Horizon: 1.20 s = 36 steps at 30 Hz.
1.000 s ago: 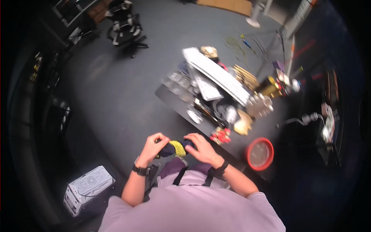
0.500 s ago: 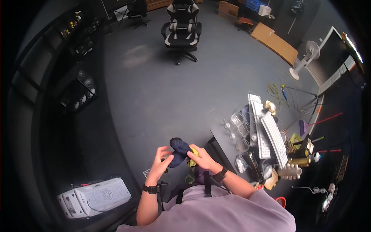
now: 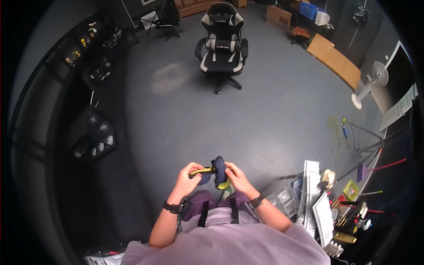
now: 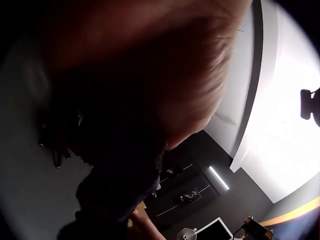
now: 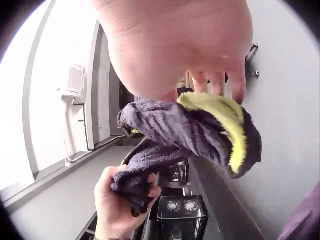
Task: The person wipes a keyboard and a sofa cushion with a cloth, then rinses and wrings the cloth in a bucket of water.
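Observation:
A fuzzy dark blue cloth (image 3: 220, 170) with yellow parts is held in front of the person's waist, twisted and bunched between both hands. My left hand (image 3: 185, 182) pinches one end, where a yellow strip runs out from the fingers. At the other end my right hand (image 3: 240, 181) grips the cloth with thumb and fingers, and a yellow part hangs below it. The right wrist view shows the folded cloth (image 5: 200, 135) with its bright yellow edge under the right palm. In the left wrist view, the cloth is mostly in dark shadow.
A cluttered table at the right carries white keyboards (image 3: 311, 190) and a clear plastic organizer (image 3: 282, 201). A black and white gaming chair (image 3: 221, 53) stands ahead on the grey floor. A tripod (image 3: 369, 141) and a white fan (image 3: 364, 90) are farther right.
The view has swung away from the table, so the chair is now ahead and the table lower right. Both hands have kept hold of the cloth while turning it; a yellow strip now shows at the left hand.

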Tool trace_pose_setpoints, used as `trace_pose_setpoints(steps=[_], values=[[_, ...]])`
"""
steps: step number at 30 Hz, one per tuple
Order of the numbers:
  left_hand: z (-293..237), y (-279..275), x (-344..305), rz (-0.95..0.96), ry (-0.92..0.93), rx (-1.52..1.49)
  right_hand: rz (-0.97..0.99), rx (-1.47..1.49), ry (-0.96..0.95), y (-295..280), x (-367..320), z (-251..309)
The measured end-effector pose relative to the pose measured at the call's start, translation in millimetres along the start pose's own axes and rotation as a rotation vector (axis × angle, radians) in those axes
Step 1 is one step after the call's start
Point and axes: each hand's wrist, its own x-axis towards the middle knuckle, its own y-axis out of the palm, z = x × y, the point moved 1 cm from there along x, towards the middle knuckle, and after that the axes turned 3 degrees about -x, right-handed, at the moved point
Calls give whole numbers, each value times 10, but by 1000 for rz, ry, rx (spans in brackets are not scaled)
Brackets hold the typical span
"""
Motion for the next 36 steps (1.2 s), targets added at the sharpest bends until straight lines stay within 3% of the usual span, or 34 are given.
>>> trace_pose_setpoints(steps=[1, 3, 5, 6, 9, 12, 15, 17, 19, 21, 24, 29, 33, 36], values=[[52, -54, 250, -15, 20, -16, -40, -67, -61, -136, 242, 91], [-26, -59, 721, -24, 35, -56, -10, 1, 0, -355, 647, 270], [-81, -48, 1205, -52, -3, -132, 129, 37, 18, -488, 1038, 389], [-130, -17, 1467, -51, 33, -133, 173, 51, -69, -518, 1259, 467], [-293, 14, 2295, -23, 59, -129, 23, -233, -117, -687, 1880, 799], [-480, -5, 3145, 41, -6, -75, 1, -337, -107, -1052, 2771, 656], [-600, -26, 4076, 140, 195, 69, -21, -472, -85, -1526, 3491, 938], [-646, 60, 4704, 265, 159, 3, -85, -516, -22, -1943, 3807, 1158], [-873, 283, 5394, 330, 146, -92, -189, -634, -185, -2471, 4047, 1358], [-1164, 494, 5974, 492, 125, -77, -324, -596, -129, -2886, 4160, 1536], [-1605, 857, 6726, 762, 282, -1, -424, -414, -102, -3427, 4381, 1620], [-1932, 1666, 7887, 964, 213, -62, -496, -383, -24, -4250, 4716, 1803], [-2092, 2435, 8845, 1115, 317, -4, -598, -504, -199, -5142, 5201, 1717], [-2301, 2833, 9605, 1127, 340, 56, -486, -440, 78, -5953, 5587, 1773]])
